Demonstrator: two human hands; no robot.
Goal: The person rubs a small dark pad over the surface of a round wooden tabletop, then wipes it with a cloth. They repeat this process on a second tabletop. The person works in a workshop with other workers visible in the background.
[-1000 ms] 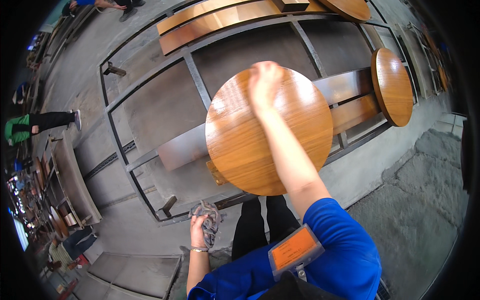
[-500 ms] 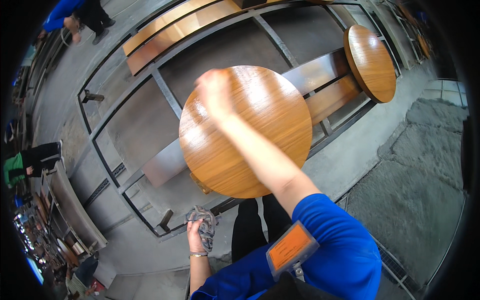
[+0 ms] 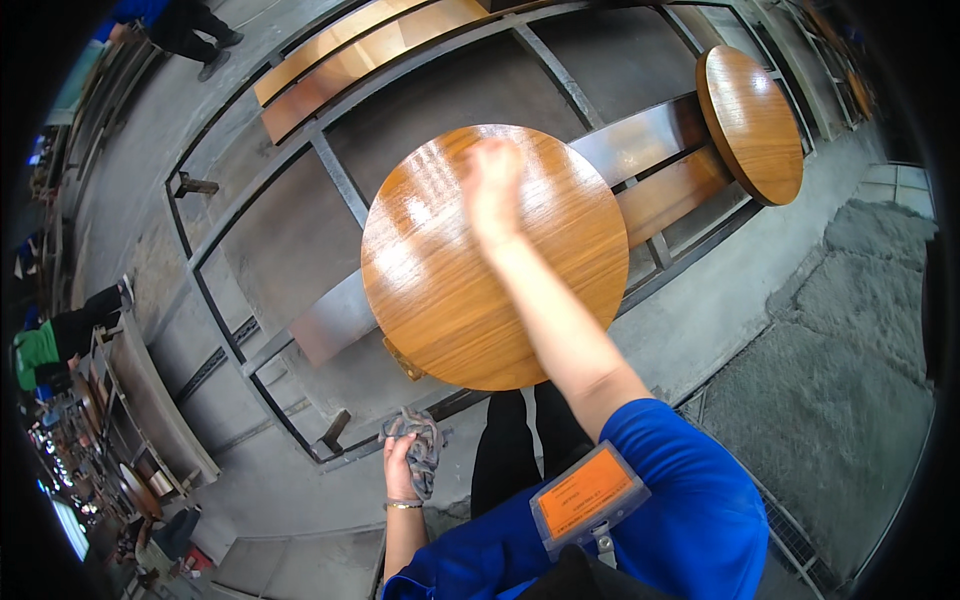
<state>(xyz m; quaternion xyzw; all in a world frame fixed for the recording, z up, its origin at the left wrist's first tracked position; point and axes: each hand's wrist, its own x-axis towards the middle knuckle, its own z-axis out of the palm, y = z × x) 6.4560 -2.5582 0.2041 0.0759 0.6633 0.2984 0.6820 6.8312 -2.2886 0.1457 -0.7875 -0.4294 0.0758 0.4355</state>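
Note:
A round wooden tabletop (image 3: 430,310) with a glossy brown grain lies flat in front of me on a plank over a metal frame. Over its far part is my right hand (image 3: 492,185), on or just above the surface. Motion smears its fingers, so whether they grip anything cannot be made out. Down at the near left, beside the frame's edge, my left hand (image 3: 398,468) is closed around a crumpled grey rag (image 3: 426,455), apart from the tabletop.
Another round wooden top (image 3: 750,125) rests on the planks (image 3: 670,190) at the right. Long boards (image 3: 370,60) lie on the far side of the dark metal frame (image 3: 340,180). People stand at the far left, one in black trousers (image 3: 185,30), another in green (image 3: 38,345).
My right hand has swept rightward across the tabletop from its far left part. My left hand keeps the rag in nearly the same place. The view has shifted slightly.

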